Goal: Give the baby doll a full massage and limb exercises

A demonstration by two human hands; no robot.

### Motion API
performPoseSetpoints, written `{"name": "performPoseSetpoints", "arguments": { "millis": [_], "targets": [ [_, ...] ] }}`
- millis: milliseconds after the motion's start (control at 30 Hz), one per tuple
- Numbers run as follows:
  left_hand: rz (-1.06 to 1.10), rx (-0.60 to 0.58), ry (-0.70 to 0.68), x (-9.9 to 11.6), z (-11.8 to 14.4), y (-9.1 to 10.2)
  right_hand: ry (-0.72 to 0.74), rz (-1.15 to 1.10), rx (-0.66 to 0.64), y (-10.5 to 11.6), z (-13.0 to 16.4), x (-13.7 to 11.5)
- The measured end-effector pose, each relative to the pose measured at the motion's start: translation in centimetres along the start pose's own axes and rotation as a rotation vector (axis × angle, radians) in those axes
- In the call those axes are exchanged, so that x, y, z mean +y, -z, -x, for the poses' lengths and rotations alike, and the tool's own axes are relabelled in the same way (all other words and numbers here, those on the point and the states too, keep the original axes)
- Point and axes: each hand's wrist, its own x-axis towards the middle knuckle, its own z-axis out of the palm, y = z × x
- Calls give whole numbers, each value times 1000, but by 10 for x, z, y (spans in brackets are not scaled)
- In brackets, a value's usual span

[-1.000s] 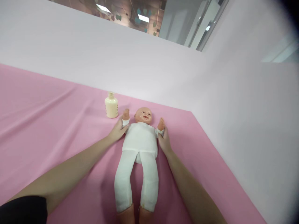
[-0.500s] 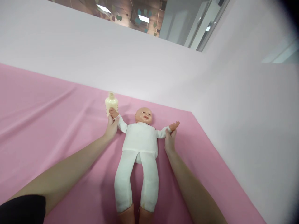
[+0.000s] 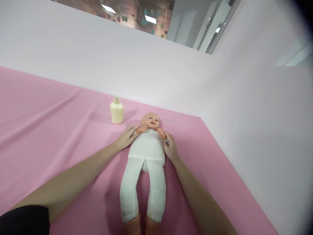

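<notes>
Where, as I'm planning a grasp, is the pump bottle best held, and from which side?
Probably grip the pump bottle around its broad body, from the left: it stands upright, narrow-necked, with the doll to its right.

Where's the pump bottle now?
In the head view, the pump bottle stands on the pink sheet, left of the doll's head and beyond the left hand.

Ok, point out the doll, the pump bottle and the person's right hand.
Doll [image 3: 146,148]: head view, on the clothed torso.
Pump bottle [image 3: 117,113]: head view, on the body below the pump.
Right hand [image 3: 171,148]: head view, on the back of the hand.
</notes>
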Motion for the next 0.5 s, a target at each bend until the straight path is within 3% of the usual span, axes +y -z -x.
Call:
{"name": "performPoseSetpoints", "arguments": {
  "millis": [267, 500],
  "targets": [
    [-46, -47, -29, -2, 0, -3, 67, 71, -19, -2, -1, 2],
    [66, 54, 68, 0, 1, 0, -95, -70, 52, -1, 0, -2]
  ]
}}
